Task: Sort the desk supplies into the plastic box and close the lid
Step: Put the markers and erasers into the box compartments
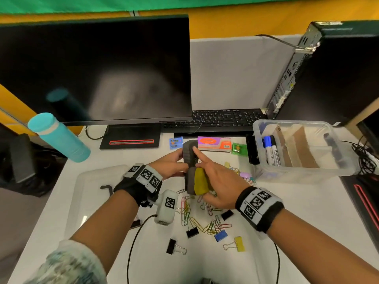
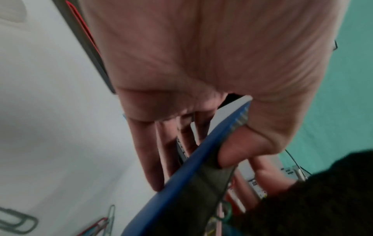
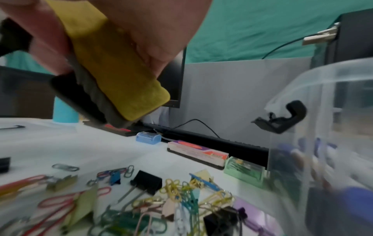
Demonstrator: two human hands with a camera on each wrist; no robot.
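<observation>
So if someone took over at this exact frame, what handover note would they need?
Left hand and right hand both grip stacked erasers, one yellow, above the desk.
Plastic box stands open at right with two markers inside; its lid lies at left.
Left on the desk: paper clips, binder clips, packaged eraser, sharpener, green staple box.
Then close the lid.
</observation>
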